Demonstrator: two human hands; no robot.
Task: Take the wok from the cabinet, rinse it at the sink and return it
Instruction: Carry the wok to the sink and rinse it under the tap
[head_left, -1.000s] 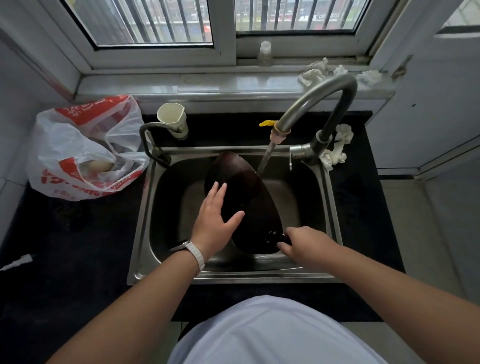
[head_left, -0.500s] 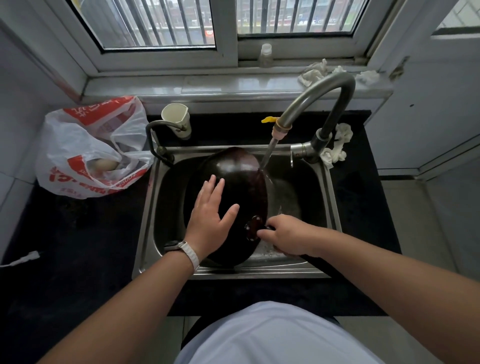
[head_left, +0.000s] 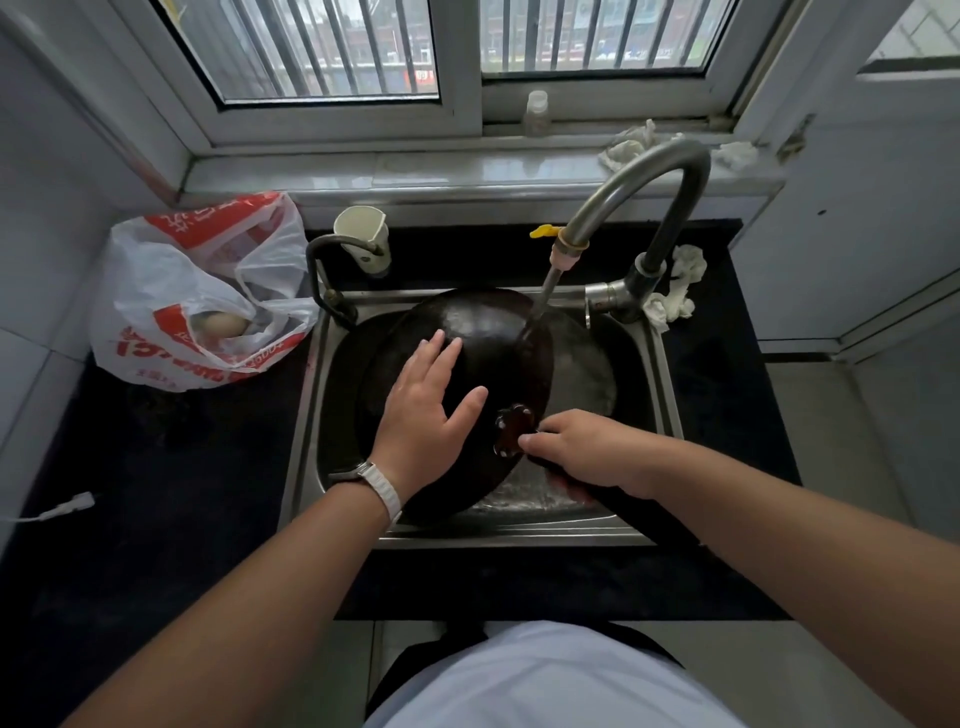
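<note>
A white-framed barred window (head_left: 452, 57) at twelve o'clock gives dull daylight onto a pale stone sill (head_left: 415, 174). The black bench (head_left: 156, 519) spreads below; grey floor tiles (head_left: 852, 431) lie at three o'clock.

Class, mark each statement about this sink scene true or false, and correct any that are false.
1. Water runs from the faucet onto the wok. True.
2. The left hand lies flat on the wok's dark surface. True.
3. The right hand holds a sponge. False: it grips the wok at its handle end; no sponge shows.
4. The plastic bag sits right of the sink. False: it sits on its left.
5. The cup stands inside the sink. False: it stands behind it, on the counter.
</note>
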